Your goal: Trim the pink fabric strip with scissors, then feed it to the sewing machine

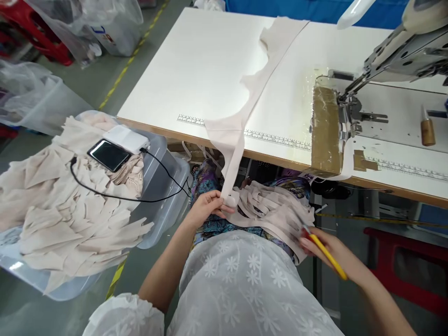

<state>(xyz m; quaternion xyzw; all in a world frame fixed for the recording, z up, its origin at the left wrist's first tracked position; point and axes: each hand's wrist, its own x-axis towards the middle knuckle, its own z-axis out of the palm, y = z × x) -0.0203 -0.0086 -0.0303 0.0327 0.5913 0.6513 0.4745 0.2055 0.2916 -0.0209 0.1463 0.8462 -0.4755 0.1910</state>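
Observation:
My left hand [211,204] pinches the end of a pale beige fabric strip [234,170] just below the table edge. From there the fabric runs up over the white table as a long piece with a scalloped left side. Over my lap lies a heap of narrow beige strips [269,205]. At the heap's right side, my right hand [318,245] is closed around a slim tool with a yellow handle [328,256], a red part and a thin metal end. That end is blurred against the strips, so its exact kind is unclear.
A sewing machine [402,51] stands on the white table [196,60] at right, with a small brown bottle [427,127]. To my left, a plastic tub [154,228] holds cut beige pieces [80,224], a phone [109,154] and a cabled white power bank [126,139]. A red stool [408,280] stands right.

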